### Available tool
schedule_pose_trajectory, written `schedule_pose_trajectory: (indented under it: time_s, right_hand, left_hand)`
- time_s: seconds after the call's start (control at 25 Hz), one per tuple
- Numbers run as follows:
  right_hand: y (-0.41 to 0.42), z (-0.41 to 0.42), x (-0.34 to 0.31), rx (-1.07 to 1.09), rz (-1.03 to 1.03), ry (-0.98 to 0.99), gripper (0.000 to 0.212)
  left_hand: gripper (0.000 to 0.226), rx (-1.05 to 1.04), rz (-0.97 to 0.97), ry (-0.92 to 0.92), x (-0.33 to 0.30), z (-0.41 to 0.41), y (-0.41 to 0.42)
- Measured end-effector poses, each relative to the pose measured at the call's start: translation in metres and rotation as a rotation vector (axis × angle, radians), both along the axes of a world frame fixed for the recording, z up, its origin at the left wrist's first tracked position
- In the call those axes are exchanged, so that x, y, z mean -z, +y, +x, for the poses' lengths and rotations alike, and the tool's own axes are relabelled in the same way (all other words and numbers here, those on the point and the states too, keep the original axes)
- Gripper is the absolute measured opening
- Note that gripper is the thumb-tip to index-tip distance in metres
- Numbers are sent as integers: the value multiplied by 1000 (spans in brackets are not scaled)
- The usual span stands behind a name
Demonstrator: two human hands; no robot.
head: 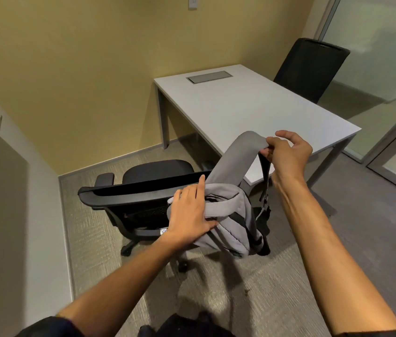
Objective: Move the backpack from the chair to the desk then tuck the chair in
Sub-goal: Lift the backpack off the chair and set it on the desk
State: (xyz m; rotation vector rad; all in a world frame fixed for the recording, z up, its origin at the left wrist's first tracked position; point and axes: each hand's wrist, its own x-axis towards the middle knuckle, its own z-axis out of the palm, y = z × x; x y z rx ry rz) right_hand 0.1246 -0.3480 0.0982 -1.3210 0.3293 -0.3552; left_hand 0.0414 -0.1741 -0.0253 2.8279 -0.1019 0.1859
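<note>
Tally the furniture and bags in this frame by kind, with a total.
Office chairs: 2, the near chair and the far chair
Desks: 1, the white desk
Backpacks: 1, the grey backpack
Total: 4

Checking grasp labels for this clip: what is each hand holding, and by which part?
The right hand pinches the grey backpack by its shoulder strap. The left hand lies open on the backpack's top, pressing rather than gripping.

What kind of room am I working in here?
Likely a small office or study room: a white desk with a cable hatch, two black office chairs, carpet, and glass partitions on the right.
</note>
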Motion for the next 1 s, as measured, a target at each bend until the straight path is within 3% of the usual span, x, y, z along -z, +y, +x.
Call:
schedule_pose_trajectory:
  time_s: [0.12,0.28,0.56,0.64,0.68,0.76,0.84,0.88,0.96,1.0]
  right_hand:
    - [2,0,-10,-11,-17,-43,22]
    - [-15,9,-16,30,-89,-63,21]
    - [-57,11,-11,-79,-498,-61,30]
    - [-62,4,-9,-98,-596,-49,45]
    - [-65,-1,-5,-137,-630,-72,42]
    - [-70,-15,12,-421,-697,-192,41]
    - [-71,-30,35,-702,-749,-213,76]
    - [-70,-35,46,-740,-770,-184,93]
    - [-63,-39,64,-649,-780,-157,102]
    - [-59,-40,68,-567,-746,-174,88]
  left_hand:
    - [39,-40,-134,-104,-12,21,1]
    - [8,40,-446,-35,-46,35,-8]
    - [15,184,-644,-20,-134,59,-44]
    - [25,186,-650,-1,-156,65,-42]
    - [24,175,-661,19,-163,69,-40]
    - [7,158,-682,71,-178,74,-34]
    - [17,181,-702,85,-191,75,-28]
    - [17,181,-715,85,-199,74,-25]
    - [21,178,-743,86,-216,75,-21]
    - [26,177,-742,98,-224,78,-19]
